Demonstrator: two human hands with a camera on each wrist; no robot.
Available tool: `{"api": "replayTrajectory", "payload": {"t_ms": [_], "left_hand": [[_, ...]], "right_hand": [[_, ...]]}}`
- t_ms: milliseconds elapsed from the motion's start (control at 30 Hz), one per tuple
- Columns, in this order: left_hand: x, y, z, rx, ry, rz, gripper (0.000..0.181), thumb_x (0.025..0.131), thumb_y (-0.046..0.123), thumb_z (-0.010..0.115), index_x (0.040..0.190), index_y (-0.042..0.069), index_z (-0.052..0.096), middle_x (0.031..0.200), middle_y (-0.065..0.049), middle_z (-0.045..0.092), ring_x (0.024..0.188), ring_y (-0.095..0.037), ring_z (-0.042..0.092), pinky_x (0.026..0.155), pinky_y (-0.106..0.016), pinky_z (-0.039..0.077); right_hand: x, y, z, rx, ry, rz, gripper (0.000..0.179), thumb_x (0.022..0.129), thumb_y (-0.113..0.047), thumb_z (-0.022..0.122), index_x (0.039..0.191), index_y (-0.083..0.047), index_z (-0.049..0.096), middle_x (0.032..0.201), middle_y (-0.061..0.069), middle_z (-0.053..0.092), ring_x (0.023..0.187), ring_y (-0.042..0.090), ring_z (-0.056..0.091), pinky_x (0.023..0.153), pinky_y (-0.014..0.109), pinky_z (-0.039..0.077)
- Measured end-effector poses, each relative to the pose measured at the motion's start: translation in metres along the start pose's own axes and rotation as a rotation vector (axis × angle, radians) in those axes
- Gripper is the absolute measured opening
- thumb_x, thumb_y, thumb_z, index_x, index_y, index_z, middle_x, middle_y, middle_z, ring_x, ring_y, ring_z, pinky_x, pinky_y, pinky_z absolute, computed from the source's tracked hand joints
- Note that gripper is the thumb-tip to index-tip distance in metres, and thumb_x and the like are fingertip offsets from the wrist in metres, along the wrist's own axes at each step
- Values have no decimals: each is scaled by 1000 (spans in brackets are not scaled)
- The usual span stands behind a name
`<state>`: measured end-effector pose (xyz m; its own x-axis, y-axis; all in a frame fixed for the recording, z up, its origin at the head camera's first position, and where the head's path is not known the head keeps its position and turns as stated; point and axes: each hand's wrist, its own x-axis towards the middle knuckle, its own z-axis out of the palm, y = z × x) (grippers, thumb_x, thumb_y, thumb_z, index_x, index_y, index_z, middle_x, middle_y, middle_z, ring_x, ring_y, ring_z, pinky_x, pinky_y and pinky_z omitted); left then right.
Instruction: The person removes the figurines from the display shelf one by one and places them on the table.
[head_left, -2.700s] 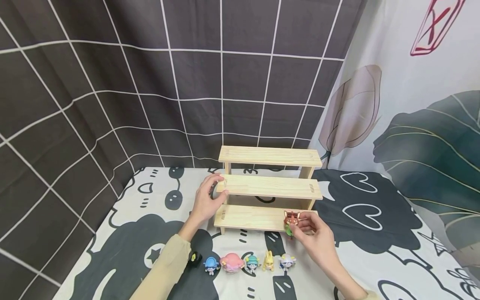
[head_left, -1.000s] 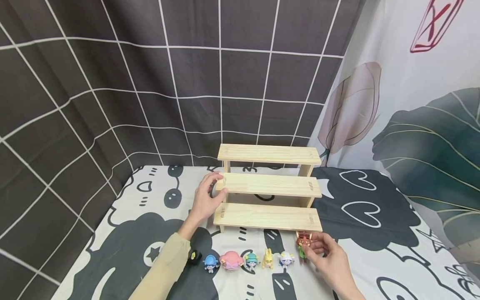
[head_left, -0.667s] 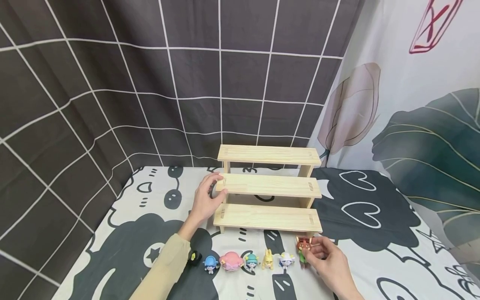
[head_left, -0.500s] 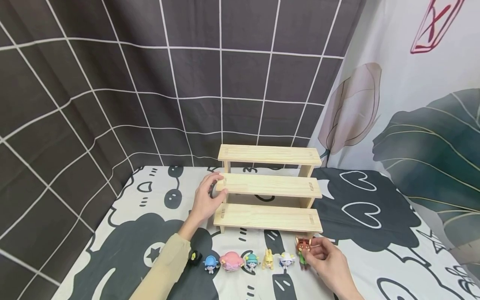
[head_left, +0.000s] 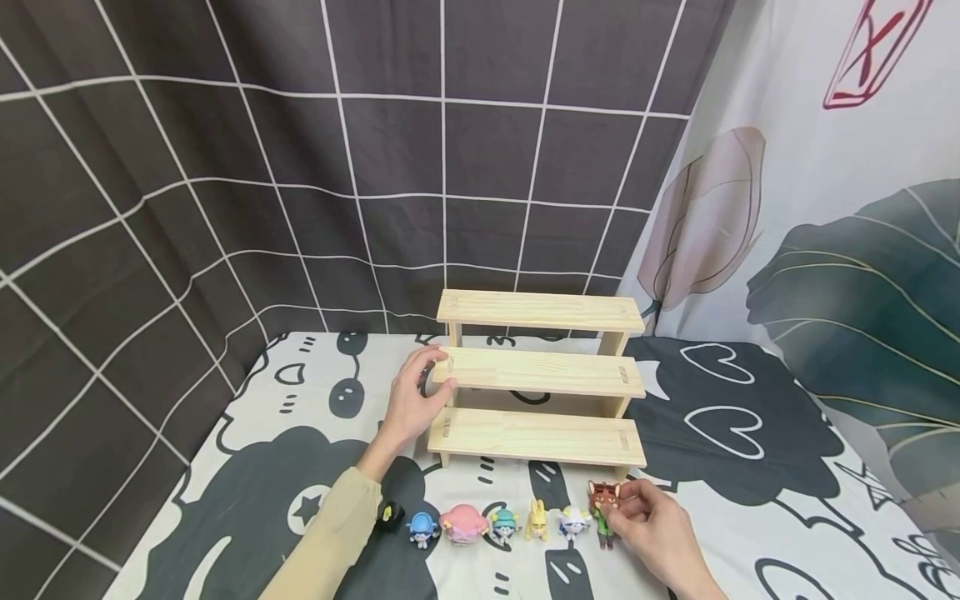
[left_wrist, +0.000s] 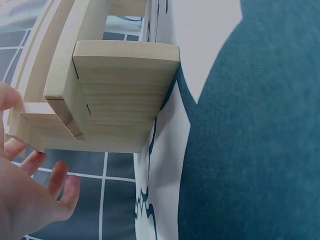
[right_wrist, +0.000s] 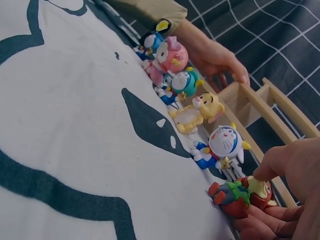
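Note:
My left hand [head_left: 412, 396] grips the left end of the middle board of a three-tier wooden display shelf [head_left: 540, 435], thumb at the front edge and fingers at the back. In the left wrist view, some fingers of that hand stand spread beside the shelf's end [left_wrist: 120, 95]. My right hand [head_left: 660, 529] pinches a small fox figurine [head_left: 603, 493] with a red-brown head and green top. The fox is at the right end of a row of figurines, its feet close over the cloth. In the right wrist view, thumb and fingers are around its head.
Left of the fox stand a white-hooded figurine [head_left: 574, 521], a yellow rabbit figurine [head_left: 537, 522], a teal-hatted one [head_left: 504, 525], a pink one [head_left: 463, 523], a blue one [head_left: 422, 527] and a black piece [head_left: 388, 515]. A dark checked curtain [head_left: 390, 150] hangs behind.
My right hand has carried the fox figurine from the bottom board's right end forward and down to the row's right end. My left hand has stayed at the shelf.

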<state>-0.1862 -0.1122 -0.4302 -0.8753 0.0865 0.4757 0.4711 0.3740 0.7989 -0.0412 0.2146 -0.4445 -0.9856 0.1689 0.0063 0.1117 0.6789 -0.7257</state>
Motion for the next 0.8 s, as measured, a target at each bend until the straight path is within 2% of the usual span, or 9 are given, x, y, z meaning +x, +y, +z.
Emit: {"api": "replayTrajectory", "payload": {"t_ms": [267,800], "left_hand": [[0,0,0,-5,-3,-7,39,86,8,72,124,6,62,144,-19,49,121,-38,52,98,-62,43],[0,-1,0,-2,4,2,38,86,7,72,123,6,62,144,-17,50,121,-38,53,98,-62,43]], "right_hand": [[4,-3,0,-21,-45,38,23,76,-9,79,91,-1,64,67,-2,59,62,12,56,53,23,44],[6,-5,0,-50,-106,37,18,75,-8,76,88,-2,64,68,-3,61,59,14,54,49,24,42]]}}
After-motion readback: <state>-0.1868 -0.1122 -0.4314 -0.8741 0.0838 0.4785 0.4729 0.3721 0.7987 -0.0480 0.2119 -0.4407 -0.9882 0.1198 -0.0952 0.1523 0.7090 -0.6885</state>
